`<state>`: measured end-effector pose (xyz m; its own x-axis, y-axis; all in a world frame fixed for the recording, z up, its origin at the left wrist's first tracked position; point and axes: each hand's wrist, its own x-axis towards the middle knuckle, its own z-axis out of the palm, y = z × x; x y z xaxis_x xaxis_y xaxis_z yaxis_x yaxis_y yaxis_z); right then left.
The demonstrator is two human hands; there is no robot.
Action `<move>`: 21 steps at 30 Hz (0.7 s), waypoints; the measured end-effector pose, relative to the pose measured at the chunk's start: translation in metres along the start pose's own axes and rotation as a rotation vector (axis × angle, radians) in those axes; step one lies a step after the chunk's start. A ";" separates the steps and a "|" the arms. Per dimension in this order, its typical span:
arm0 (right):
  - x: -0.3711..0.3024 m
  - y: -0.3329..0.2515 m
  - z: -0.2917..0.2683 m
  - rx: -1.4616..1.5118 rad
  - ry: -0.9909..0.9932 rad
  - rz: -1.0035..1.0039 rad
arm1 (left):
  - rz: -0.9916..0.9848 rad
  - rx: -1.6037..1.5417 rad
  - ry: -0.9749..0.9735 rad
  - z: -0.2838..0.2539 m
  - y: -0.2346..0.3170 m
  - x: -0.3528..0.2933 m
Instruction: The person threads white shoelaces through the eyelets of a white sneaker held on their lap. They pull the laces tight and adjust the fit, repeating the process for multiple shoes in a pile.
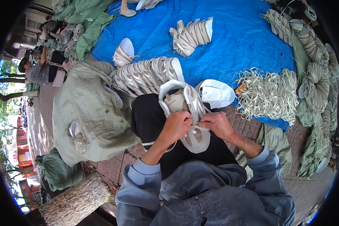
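Beside crumpled blue tarpaulin [237,41], left hand [178,124] and right hand [216,123] pinched thin whitish lace [200,128] on a lap-borne, beige-and-white mesh shoe upper [194,106], probably light, pliable and best gripped along its edges.

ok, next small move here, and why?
Probably draw the lace snug: the left hand and right hand seem to pinch it, close together over the shoe upper, and no lace visibly crosses the tongue above them.

White-and-beige shoe [194,107] with brown mesh
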<state>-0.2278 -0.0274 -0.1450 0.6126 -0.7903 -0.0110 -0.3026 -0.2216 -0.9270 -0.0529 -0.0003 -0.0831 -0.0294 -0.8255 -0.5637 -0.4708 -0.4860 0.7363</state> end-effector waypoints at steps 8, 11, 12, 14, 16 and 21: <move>0.008 -0.014 -0.005 -0.466 -0.058 -0.171 | 0.056 0.090 0.040 0.007 0.001 0.001; 0.011 -0.013 -0.012 -0.468 -0.165 -0.151 | 0.105 0.151 0.091 0.011 0.000 0.001; 0.012 -0.011 -0.014 -0.480 -0.220 -0.120 | 0.115 0.144 0.104 0.011 -0.001 0.000; 0.014 -0.010 -0.015 -0.314 -0.205 -0.078 | 0.125 0.125 0.124 0.012 -0.001 -0.001; 0.016 -0.010 -0.017 -0.225 -0.189 -0.035 | 0.134 0.104 0.135 0.013 -0.001 -0.002; 0.009 -0.018 -0.010 -0.464 -0.058 -0.189 | 0.191 0.050 0.141 0.019 -0.003 -0.003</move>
<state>-0.2242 -0.0357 -0.1247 0.7236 -0.6818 0.1074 -0.4676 -0.5987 -0.6503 -0.0682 0.0091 -0.0903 -0.0007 -0.9346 -0.3557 -0.5114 -0.3053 0.8033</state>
